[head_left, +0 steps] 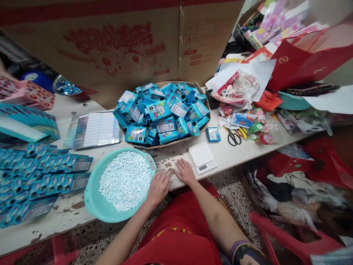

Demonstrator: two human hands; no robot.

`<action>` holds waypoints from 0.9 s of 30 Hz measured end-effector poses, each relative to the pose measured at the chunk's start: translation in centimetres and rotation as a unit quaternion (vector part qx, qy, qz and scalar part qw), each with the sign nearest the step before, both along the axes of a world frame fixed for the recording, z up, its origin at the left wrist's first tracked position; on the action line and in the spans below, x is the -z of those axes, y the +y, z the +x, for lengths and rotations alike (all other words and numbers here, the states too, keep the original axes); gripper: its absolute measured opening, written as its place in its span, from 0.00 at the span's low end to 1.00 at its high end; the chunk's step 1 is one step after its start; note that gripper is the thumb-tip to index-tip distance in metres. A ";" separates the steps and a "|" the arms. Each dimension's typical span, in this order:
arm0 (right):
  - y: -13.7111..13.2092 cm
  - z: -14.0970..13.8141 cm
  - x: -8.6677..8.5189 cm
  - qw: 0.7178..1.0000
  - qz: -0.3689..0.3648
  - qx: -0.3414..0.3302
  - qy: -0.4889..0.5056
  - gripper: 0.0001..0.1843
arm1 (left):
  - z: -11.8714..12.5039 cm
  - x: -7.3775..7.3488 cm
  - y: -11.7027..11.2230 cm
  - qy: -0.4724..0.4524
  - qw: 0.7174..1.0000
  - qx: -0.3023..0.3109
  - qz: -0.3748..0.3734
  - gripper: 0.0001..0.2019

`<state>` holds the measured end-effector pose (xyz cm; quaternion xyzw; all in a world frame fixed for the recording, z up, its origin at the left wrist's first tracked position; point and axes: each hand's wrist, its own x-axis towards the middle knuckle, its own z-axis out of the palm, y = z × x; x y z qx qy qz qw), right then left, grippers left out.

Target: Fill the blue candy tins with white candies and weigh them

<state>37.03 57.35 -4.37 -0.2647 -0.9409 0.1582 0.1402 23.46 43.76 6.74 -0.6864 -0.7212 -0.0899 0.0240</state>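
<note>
My left hand (pixel 159 187) rests at the table's front edge beside the right rim of a turquoise plastic basin (pixel 92 206), fingers stretched out and holding nothing. Small pale candies (pixel 125 180) fill the basin. Palm down on the worn tabletop lies my right hand (pixel 184 171), fingers apart, just left of a white digital scale (pixel 202 156) that carries nothing. Beyond both hands, a shallow cardboard tray (pixel 154 146) is heaped with small blue candy boxes (pixel 165 114). One single blue box (pixel 213 134) stands on the table behind the scale.
Rows of blue boxes (pixel 52 180) stand at the left, near printed sheets (pixel 96 129). A large carton (pixel 118 48) rises behind. Black scissors (pixel 234 138), tape rolls (pixel 256 127) and wrapped sweets lie at the right. A red stool (pixel 298 239) stands below. Another person's hand (pixel 7 71) shows far left.
</note>
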 end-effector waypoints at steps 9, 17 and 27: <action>0.0 -0.1 -0.1 0.999 0.032 0.001 0.024 0.23 | 0.1 0.7 -0.1 0.036 0.999 0.004 -0.026 0.13; -0.1 0.2 0.4 1.000 0.011 -0.010 0.017 0.25 | 0.4 0.7 -0.2 0.012 1.000 -0.015 -0.009 0.11; 1.7 0.1 -2.8 0.960 -0.105 -0.156 -0.209 0.48 | 0.1 -1.0 0.0 0.071 0.951 -0.296 0.057 0.22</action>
